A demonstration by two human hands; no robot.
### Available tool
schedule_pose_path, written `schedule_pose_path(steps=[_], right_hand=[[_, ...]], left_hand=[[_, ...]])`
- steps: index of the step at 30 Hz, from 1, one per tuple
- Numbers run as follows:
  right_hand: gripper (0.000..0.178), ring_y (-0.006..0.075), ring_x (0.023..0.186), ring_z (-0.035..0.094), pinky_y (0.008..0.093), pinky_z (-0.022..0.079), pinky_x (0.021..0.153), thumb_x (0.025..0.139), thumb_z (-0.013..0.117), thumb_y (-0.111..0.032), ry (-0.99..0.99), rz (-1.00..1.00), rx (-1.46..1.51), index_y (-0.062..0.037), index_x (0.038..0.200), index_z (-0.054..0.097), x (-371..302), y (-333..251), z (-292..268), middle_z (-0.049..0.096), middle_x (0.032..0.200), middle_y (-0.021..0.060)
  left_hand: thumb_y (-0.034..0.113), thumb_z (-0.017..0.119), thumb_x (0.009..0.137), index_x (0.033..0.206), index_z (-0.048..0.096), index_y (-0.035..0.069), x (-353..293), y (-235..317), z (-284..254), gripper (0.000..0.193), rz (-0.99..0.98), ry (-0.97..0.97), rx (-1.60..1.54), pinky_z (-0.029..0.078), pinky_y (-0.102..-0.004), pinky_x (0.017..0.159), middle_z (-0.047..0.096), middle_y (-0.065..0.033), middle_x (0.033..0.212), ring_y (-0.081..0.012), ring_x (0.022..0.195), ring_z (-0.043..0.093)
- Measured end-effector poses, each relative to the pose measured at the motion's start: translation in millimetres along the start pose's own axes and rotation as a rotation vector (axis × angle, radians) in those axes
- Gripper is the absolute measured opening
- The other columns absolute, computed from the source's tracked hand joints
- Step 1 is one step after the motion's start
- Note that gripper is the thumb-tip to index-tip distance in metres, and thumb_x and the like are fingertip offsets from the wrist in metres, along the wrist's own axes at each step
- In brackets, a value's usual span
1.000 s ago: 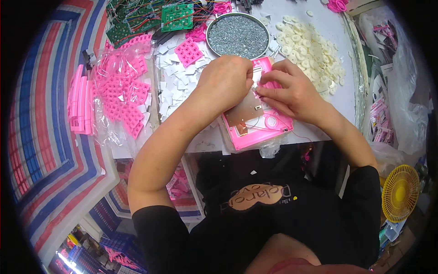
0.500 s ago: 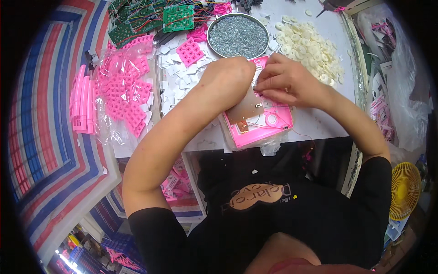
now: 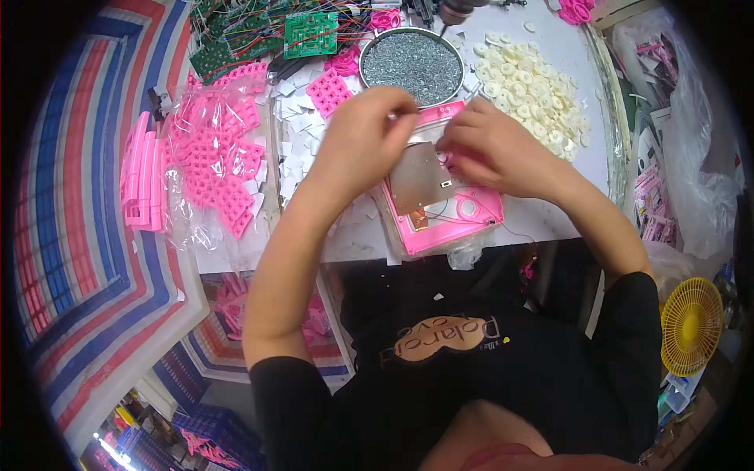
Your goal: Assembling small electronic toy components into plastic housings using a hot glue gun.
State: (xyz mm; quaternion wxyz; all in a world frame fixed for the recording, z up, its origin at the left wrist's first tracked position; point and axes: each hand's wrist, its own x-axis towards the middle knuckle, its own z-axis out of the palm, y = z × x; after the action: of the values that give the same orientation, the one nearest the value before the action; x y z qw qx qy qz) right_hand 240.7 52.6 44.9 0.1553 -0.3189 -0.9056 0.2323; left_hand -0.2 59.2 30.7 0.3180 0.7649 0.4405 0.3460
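A pink plastic case (image 3: 448, 238) lies near the table's front edge, with a brown flat board (image 3: 416, 182) and thin wires inside it. My left hand (image 3: 365, 133) is raised at the case's upper left corner. Its thumb and fingertips are pinched together, and a tiny pale speck shows there, too small to name. Over the right side of the board, my right hand (image 3: 491, 151) bends its fingers inward; they are a little blurred. Whatever those fingertips hold is hidden. Beyond the case stands a round bowl (image 3: 362, 66) full of small metal screws.
A dark screwdriver (image 3: 455, 11) hangs above the bowl's far rim. Cream round discs (image 3: 534, 98) are heaped at the right. Pink button grids (image 3: 216, 157) in clear plastic, white paper pieces (image 3: 292, 165) and green circuit boards (image 3: 310, 35) with wires occupy the left and back.
My left hand has drawn left, uncovering more of the board and the case's top. The right hand stays over the board. The screwdriver has swung from the far right to above the bowl.
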Motion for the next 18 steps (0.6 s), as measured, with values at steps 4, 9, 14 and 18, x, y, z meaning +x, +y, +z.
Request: schedule_pose_path(steps=[4,9,14,18], right_hand=[[0.023,0.0305,0.106,0.059,0.0415,0.053,0.089,0.078,0.073,-0.009,0.005,-0.122,-0.042,-0.0048,0.101,0.072,-13,1,-2,0.066,0.115,0.0081],[0.023,0.0283,0.105,0.06,0.0398,0.055,0.085,0.077,0.075,-0.011,-0.058,-0.084,-0.224,-0.0061,0.099,0.073,-9,-13,-2,0.066,0.112,0.0065],[0.021,0.027,0.105,0.061,0.0387,0.056,0.081,0.078,0.074,-0.011,-0.119,-0.079,-0.269,-0.0062,0.099,0.074,-7,-12,1,0.067,0.111,0.0063],[0.02,0.0261,0.096,0.064,0.0339,0.054,0.074,0.083,0.072,-0.011,0.006,-0.049,-0.007,-0.0053,0.102,0.075,2,5,-19,0.069,0.103,0.0091]], left_hand=[[0.009,0.069,0.087,0.091,0.07,0.001,-31,-8,-21,0.009,-0.273,0.29,0.012,0.049,-0.032,0.062,0.068,-0.0106,0.084,-0.0204,0.065,0.061],[0.014,0.071,0.087,0.093,0.071,0.002,-36,-11,-17,0.013,-0.282,0.306,0.131,0.048,-0.0331,0.063,0.07,-0.0107,0.084,-0.0205,0.066,0.062],[0.019,0.077,0.085,0.099,0.075,0.0,-27,-18,-8,0.023,-0.27,0.172,0.294,0.051,-0.0363,0.072,0.072,-0.0111,0.086,-0.0199,0.079,0.065],[0.013,0.075,0.086,0.101,0.075,0.001,-24,-14,4,0.02,-0.12,0.302,0.143,0.053,-0.034,0.073,0.073,-0.0109,0.092,-0.0202,0.078,0.067]])
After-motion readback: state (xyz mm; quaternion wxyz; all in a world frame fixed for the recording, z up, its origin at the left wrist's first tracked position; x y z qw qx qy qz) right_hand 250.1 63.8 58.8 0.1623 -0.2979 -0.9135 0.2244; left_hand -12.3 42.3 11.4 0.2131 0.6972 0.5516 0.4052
